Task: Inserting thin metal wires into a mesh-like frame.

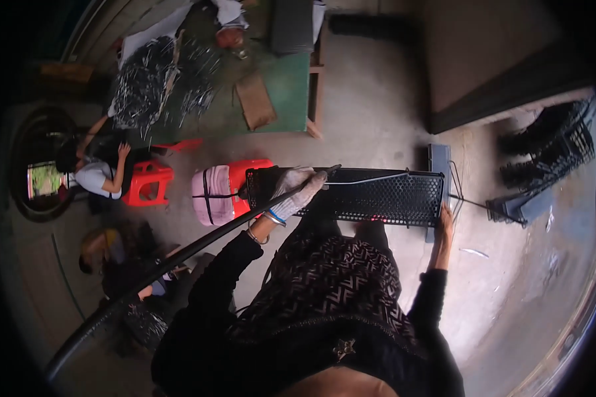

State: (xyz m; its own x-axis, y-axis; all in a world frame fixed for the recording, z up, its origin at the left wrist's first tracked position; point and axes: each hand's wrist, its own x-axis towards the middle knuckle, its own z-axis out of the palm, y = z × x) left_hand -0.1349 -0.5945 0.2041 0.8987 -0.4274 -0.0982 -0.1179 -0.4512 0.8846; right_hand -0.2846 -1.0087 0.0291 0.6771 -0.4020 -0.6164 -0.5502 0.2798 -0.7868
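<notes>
A long black perforated tray (pixel 384 195) lies across in front of my body. My left hand (pixel 297 192), in a pale work glove with a blue cuff, is closed around a long black hose or pole (pixel 172 261) that runs in from the lower left. The hand rests over the tray's left part. A thin grey rod (pixel 371 179) stretches rightward from near the glove, along the tray's far side; where it joins is hidden. My bare right hand (pixel 446 221) grips the tray's right end, its fingers partly hidden by the edge.
A red stool with a pink strapped cushion (pixel 208 195) stands left of the tray, another red stool (pixel 149 184) beyond. A green table (pixel 288 92) holds black strips. Two people (pixel 102 178) sit at left. Black plastic pieces (pixel 549 159) are stacked right, near a grey metal stand (pixel 438 159).
</notes>
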